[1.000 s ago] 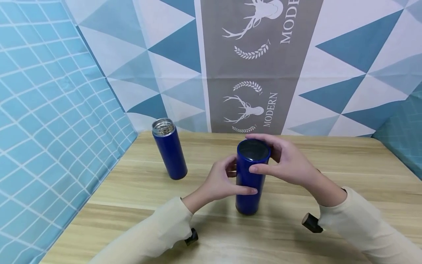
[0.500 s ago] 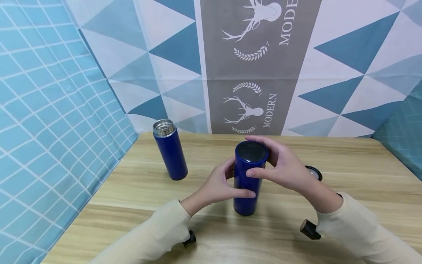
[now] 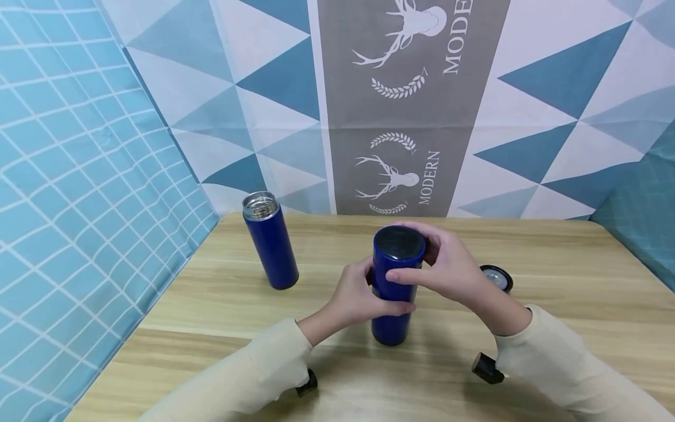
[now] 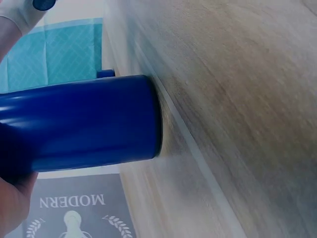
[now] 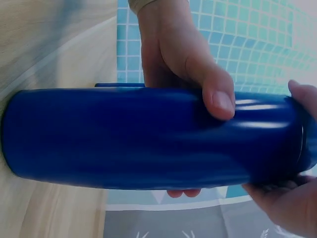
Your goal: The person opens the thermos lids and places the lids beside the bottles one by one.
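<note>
A blue thermos bottle point(image 3: 390, 329) with a dark, glossy top point(image 3: 399, 242) stands upright on the wooden table. My left hand point(image 3: 357, 299) grips its body around the middle, thumb across the front. Higher up, my right hand point(image 3: 449, 268) holds the bottle's upper end, with the thumb in front and the other fingers behind. In the right wrist view, a seam near the top of the bottle point(image 5: 124, 141) lies between the right thumb and fingers. The left wrist view shows the bottle's base point(image 4: 148, 116) against the tabletop.
A second blue bottle point(image 3: 274, 249), uncapped with a bare metal mouth, stands at the back left. Behind my right wrist lies a small round black-rimmed lid point(image 3: 497, 278). Patterned cloth point(image 3: 285, 135) walls the back of the table point(image 3: 211, 316), and blue checked cloth the left.
Both hands and the held bottle have shifted slightly left. The right hand has turned a little around the top. The round lid, hidden at first, now shows behind the right wrist.
</note>
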Available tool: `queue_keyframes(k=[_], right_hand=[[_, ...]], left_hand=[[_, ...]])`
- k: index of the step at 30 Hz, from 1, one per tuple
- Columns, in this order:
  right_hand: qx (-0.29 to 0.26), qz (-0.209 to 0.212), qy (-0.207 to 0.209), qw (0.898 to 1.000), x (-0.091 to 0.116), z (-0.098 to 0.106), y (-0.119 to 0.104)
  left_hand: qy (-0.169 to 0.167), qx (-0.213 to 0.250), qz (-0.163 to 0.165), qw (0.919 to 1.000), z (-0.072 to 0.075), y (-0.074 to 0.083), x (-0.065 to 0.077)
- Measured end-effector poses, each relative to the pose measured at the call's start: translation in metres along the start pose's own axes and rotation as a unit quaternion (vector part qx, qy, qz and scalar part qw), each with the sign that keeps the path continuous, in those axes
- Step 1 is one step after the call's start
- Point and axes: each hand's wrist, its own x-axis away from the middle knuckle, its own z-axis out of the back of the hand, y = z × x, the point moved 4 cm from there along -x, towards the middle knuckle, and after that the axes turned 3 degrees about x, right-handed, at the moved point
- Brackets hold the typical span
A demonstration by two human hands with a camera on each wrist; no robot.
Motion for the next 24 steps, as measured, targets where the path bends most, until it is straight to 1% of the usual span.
queue_keyframes(k=[6, 10, 13, 15, 16, 18, 21, 22, 24], right_hand=[[-0.013, 0.019, -0.031, 0.999, -0.003, 0.002, 0.006], [-0.015, 0.036, -0.046, 0.998, -0.007, 0.004, 0.01], [-0.024, 0.061, -0.063, 0.996, -0.012, 0.005, 0.013], [-0.047, 0.083, -0.083, 0.992, -0.016, 0.006, 0.015], [-0.067, 0.095, -0.1, 0.988, -0.018, 0.006, 0.016], [-0.114, 0.112, -0.142, 0.977, -0.022, 0.004, 0.019], [-0.181, 0.128, -0.204, 0.954, -0.025, 0.001, 0.023], [-0.194, 0.133, -0.22, 0.947, -0.025, 0.0, 0.024], [-0.208, 0.145, -0.236, 0.938, -0.027, -0.001, 0.024]], left_hand=[[-0.019, 0.019, 0.001, 0.9996, 0.0, -0.004, -0.001], [-0.026, 0.018, 0.003, 0.9995, 0.001, -0.005, -0.002], [-0.031, 0.014, 0.009, 0.9994, 0.004, -0.006, -0.004], [-0.038, 0.012, 0.009, 0.9992, 0.005, -0.007, -0.005], [-0.042, 0.014, 0.01, 0.999, 0.005, -0.007, -0.006], [-0.055, 0.021, 0.017, 0.9981, 0.005, -0.009, -0.006], [-0.075, 0.031, 0.026, 0.9964, 0.004, -0.012, -0.007], [-0.079, 0.035, 0.03, 0.9958, 0.004, -0.012, -0.007], [-0.081, 0.037, 0.03, 0.9956, 0.003, -0.013, -0.007]])
